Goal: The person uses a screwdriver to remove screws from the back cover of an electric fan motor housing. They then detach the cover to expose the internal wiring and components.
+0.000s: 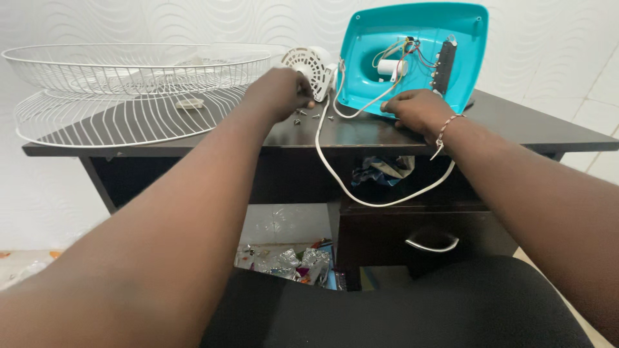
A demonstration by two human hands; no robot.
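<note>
A turquoise fan base (474,38) stands tilted on its edge on the dark table (516,119), its underside open and showing wires, a white capacitor (391,67) and a black switch block (444,64). My right hand (416,111) rests on the table against the base's lower edge. My left hand (278,93) is curled over several small screws (306,116) just in front of the white fan motor housing (309,64); whether its fingers pinch one is hidden. A white power cord (335,171) runs from the base over the table edge.
Two white wire fan guards (135,87) lie stacked on the table's left side, overhanging its edge. A drawer with a metal handle (432,245) sits under the table on the right. Crumpled foil and litter (290,263) lie on the floor beneath.
</note>
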